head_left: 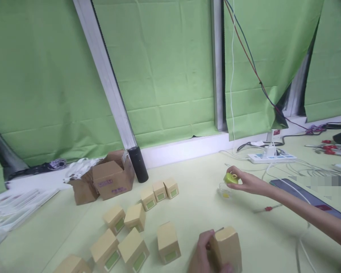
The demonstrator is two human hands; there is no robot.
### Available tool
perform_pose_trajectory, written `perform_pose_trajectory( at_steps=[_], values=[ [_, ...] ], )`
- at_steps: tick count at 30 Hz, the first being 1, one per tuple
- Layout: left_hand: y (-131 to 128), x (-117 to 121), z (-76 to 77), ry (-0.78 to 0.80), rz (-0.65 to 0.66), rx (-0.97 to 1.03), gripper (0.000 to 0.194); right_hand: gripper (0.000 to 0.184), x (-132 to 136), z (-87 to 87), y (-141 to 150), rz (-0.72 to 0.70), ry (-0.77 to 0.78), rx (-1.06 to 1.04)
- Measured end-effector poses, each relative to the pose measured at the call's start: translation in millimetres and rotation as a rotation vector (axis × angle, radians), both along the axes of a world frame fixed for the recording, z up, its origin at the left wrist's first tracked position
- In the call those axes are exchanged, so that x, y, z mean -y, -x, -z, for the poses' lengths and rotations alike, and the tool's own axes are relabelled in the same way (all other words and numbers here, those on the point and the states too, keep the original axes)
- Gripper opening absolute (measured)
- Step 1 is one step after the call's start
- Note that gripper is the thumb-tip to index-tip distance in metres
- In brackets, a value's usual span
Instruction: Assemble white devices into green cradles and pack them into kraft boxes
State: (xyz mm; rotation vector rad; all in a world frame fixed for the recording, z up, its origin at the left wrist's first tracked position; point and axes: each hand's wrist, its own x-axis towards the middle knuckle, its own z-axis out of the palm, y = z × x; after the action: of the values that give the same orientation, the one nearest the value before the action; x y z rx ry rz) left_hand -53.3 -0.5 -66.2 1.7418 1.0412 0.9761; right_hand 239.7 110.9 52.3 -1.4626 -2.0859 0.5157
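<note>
My left hand (202, 253) is wrapped around a small tan cardboard box (229, 248) near the bottom edge of the head view. Farther up and to the right, my right hand (240, 179) pinches a small yellow-green cap-like piece (230, 178) with a ring on it. Just below that piece, a small clear container (225, 190) with something yellow at its base stands on the table. Whether the green piece touches the container, I cannot tell. Left of my left hand, another tan box (168, 242) with a green label stands by itself.
Several similar boxes (134, 250) spread across the table's left half. Behind them are an open brown carton (112, 180) and a black cylinder (138, 164). A power strip (272, 157), loose white cables, a dark flat device (309, 199) and red-handled tools (337, 149) lie on the right.
</note>
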Motion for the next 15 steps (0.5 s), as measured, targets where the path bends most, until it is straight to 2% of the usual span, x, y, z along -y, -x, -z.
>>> perform_pose_trajectory(
  at_steps=[4, 10, 15],
  values=[
    [3, -2, -1.8, 0.04, 0.05, -0.013, 0.073, 0.044, -7, 3.4, 6, -0.017, 0.013, -0.016],
    [2, 0, -10.6, 0.054, 0.07, -0.044, 0.073, 0.048, -15, 24.1, 8, -0.038, 0.068, 0.028],
    [0, 5, -19.1, 0.001, 0.078, -0.048, 0.069, 0.044, -19, 24.4, 9, -0.039, 0.08, 0.093]
  ],
)
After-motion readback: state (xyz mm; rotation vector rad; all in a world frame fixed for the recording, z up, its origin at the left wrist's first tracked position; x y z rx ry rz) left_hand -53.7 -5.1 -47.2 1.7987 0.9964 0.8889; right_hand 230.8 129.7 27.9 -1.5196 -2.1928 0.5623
